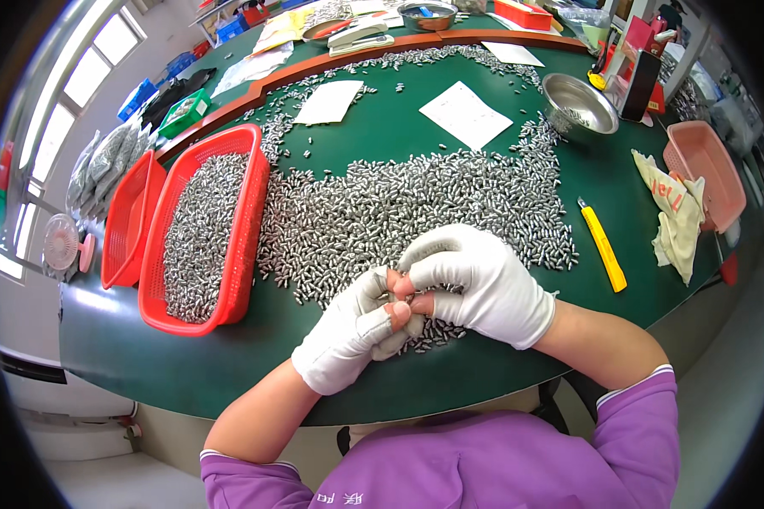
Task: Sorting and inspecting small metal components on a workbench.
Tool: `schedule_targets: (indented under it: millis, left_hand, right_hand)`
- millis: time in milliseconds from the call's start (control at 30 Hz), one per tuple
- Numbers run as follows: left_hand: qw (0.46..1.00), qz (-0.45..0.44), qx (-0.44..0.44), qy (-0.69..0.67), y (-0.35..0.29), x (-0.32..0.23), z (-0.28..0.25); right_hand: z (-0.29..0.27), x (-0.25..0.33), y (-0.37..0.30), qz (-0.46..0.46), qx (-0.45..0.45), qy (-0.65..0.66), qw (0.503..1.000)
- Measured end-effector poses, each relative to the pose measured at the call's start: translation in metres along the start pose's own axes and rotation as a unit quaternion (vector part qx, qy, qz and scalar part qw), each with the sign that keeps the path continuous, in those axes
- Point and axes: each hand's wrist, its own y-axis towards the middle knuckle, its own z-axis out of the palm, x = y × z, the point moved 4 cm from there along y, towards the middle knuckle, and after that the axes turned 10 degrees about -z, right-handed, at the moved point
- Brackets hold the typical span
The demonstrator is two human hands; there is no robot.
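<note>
My left hand (348, 327) and my right hand (488, 284) meet above the near side of a green table. Each wears a white glove that leaves some fingertips bare. The fingers of both are closed in a pinch, tips pressed together; a small dark bit shows between them, but its kind is hidden. Beneath and beside the hands lie loose small metal parts (435, 332), silvery and ribbed. Just beyond spreads a broad heap of the same parts (373, 204).
At the left, a red basket (248, 237) holds many metal parts, beside another red basket (126, 225). To the right are a yellow utility knife (604, 250), a steel bowl (607, 119), a pale cloth (675, 225) and a pink basket (711, 165). Paper sheets (465, 114) lie behind the heap.
</note>
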Motion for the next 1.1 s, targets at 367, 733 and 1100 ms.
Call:
schedule_targets:
  millis: [367,733,1100]
  left_hand:
    - [0.998,0.039,-0.004,0.056,0.003,0.002,-0.002]
    - [0.997,0.047,0.001,0.054,0.004,0.002,-0.001]
    - [0.998,0.041,0.015,0.037,0.002,0.003,-0.001]
  right_hand:
    - [-0.019,-0.02,-0.007,0.013,0.105,-0.297,0.949]
    - [-0.016,-0.015,-0.001,0.01,0.055,-0.27,0.961]
    - [-0.009,0.001,0.001,-0.026,0.012,-0.111,0.993]
